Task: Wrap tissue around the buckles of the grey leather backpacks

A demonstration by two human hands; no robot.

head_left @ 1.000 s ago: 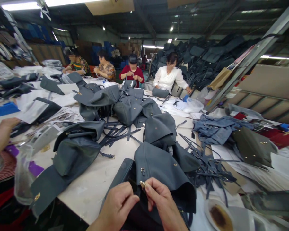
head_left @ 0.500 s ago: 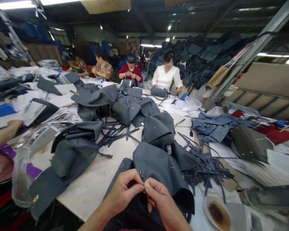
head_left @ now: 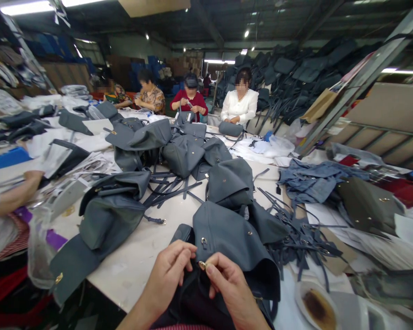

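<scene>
While the right grip (head_left: 226, 277) pinches a gold metal fitting (head_left: 202, 265) at its ten o'clock, the left grip (head_left: 171, 267) is half-curled near the fitting's nine; can't tell if it's holding anything.

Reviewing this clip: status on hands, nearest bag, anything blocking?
Right hand pinching gold-coloured fitting. Left hand close by, grip unclear. Blue-grey bag just beyond hands. Straps heaped off right, clear of both.
</scene>
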